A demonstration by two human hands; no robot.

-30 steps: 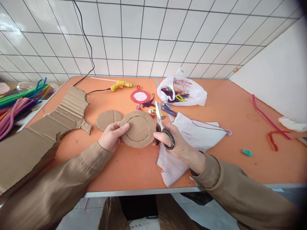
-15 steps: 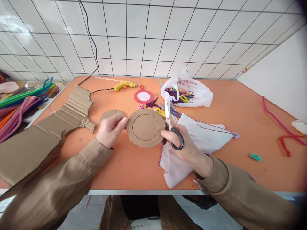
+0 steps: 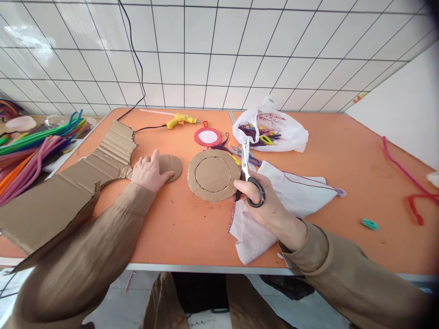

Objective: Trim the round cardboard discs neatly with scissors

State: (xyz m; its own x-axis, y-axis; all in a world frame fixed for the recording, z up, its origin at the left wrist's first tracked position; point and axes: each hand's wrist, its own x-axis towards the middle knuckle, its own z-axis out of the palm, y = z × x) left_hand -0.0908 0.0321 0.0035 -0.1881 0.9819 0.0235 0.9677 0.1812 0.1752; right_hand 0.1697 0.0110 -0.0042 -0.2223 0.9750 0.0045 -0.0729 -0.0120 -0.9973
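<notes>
My right hand (image 3: 265,203) holds black-handled scissors (image 3: 244,160), blades pointing up. The same hand pinches the right edge of a round cardboard disc (image 3: 213,176), which has a smaller circle cut or scored inside it. On the left, my left hand (image 3: 148,173) is open, fingers spread, resting at the edge of a smaller cardboard disc (image 3: 172,167) on the table. Its thumb lies over that disc. A large cut cardboard sheet (image 3: 58,201) lies beside my left forearm. White fabric (image 3: 291,192) with dark red stitched edging lies under and beyond my right hand.
Along the back are a yellow glue gun (image 3: 180,120) with its cord, a red ring-shaped piece (image 3: 207,136) and a white plastic bag (image 3: 288,132) of threads. Colourful pipe cleaners (image 3: 37,151) are heaped at left. A green clip-like item (image 3: 370,224) lies at right.
My left hand has left the edge of the large disc, moved left and opened onto the smaller disc. The right hand still holds the scissors and large disc.
</notes>
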